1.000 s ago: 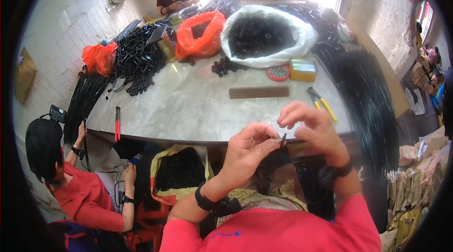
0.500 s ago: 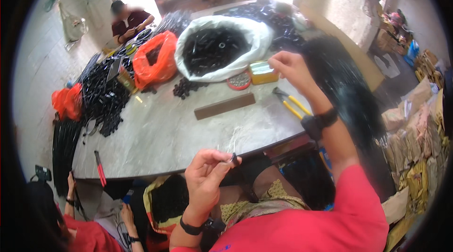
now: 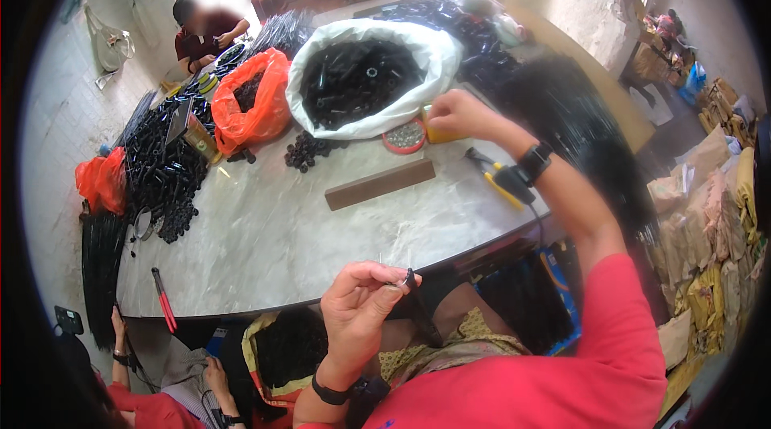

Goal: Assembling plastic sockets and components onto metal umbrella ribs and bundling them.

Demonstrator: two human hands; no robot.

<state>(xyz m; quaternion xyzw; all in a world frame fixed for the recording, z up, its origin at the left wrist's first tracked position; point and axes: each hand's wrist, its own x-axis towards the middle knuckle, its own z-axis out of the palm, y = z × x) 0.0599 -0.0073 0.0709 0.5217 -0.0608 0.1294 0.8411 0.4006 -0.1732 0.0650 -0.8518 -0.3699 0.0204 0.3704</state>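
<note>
My left hand (image 3: pixel 357 304) is pinched around the small black end of a dark strip (image 3: pixel 411 278), just off the table's near edge. Two thin pale strands stick up by its fingertips. My right hand (image 3: pixel 462 114) reaches out over a yellow container (image 3: pixel 438 138), fingers bent together at its rim; it hides most of the container, and anything in the fingers is too small to make out. Beside it sits a round red dish (image 3: pixel 404 137) of small metal pieces. A brown bar (image 3: pixel 380 184) lies on the tabletop, and yellow-handled pliers (image 3: pixel 507 191) lie under my right forearm.
A white sack (image 3: pixel 440 37) and an orange bag (image 3: pixel 269 120) hold black parts; more parts pile up at left. Bundles of black strips (image 3: pixel 562 108) lie at right. Red-handled pliers (image 3: pixel 165 300) lie near a co-worker's hand (image 3: pixel 217 381). Another person (image 3: pixel 210 32) sits across.
My right hand has come down and slightly left onto the yellow container, covering its opening. My left hand keeps its pinch on the strip's end. The whole view has shifted a little.
</note>
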